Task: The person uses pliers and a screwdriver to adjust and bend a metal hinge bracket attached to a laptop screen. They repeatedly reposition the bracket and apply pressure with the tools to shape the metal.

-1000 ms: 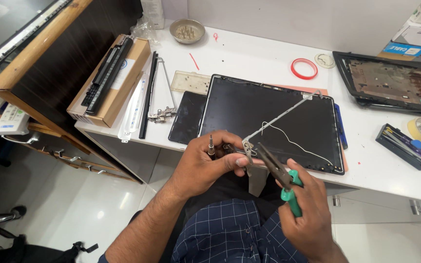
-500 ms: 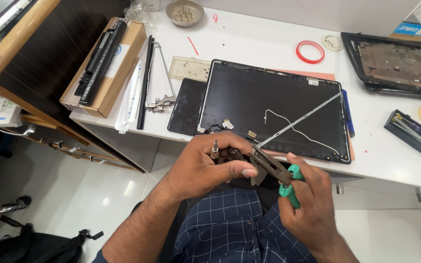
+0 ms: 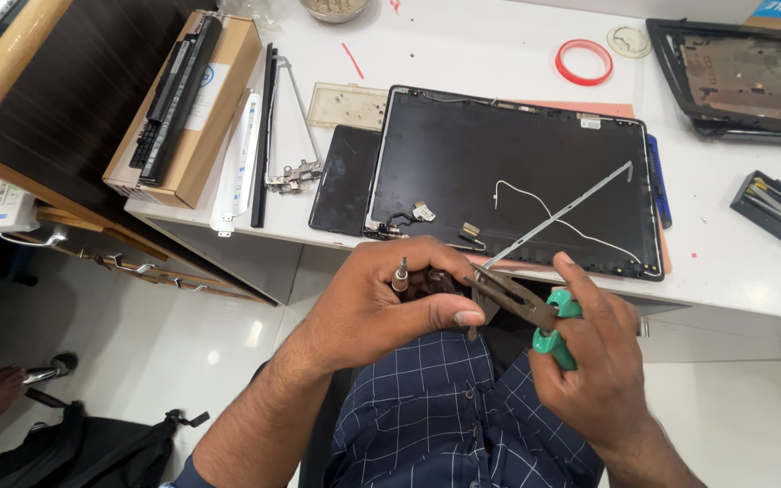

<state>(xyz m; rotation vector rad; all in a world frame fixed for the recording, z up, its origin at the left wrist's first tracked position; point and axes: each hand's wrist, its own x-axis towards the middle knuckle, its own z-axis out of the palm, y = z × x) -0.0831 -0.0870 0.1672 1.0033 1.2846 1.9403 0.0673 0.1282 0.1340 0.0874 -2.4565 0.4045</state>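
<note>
Left hand [image 3: 377, 307] curled tight around a small metal hinge part [image 3: 427, 282] over the lap, right hand [image 3: 603, 361] closed on green-handled pliers [image 3: 522, 307] whose tip meets that part, just below the black laptop lid [image 3: 512, 176] on the white table [image 3: 463, 54].

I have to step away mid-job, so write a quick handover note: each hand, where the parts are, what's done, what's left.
Left hand: closed around a small dark part with a metal pin, held over the lap.
Right hand: grips green-handled pliers, jaws at that part.
Thin metal strip runs from the hands up across the black laptop lid on the white table.
Done: lid lies stripped, with loose white cable; hinge bracket set aside at left.
Left: the part is not yet released from the pliers.
</note>
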